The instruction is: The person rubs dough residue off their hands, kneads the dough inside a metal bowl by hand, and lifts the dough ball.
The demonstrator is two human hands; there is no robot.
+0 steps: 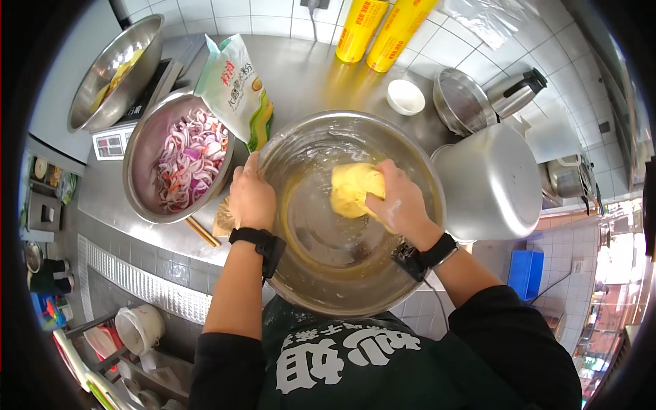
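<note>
A large steel mixing bowl stands right in front of me, its inner wall smeared with yellow and white residue. Inside it, my right hand grips a lump of yellow dough, with the fingers wrapped round its right side. My left hand clasps the bowl's left rim, the thumb side at the edge and some fingers hidden. Just beyond that hand stands a green and white flour bag. Left of it, another steel bowl holds sliced red onion with orange-red bits.
A tall aluminium pot sits close to the mixing bowl's right side. Behind are a small white bowl, a steel basin, a kettle and two yellow boxes. Chopsticks lie near the counter's front edge.
</note>
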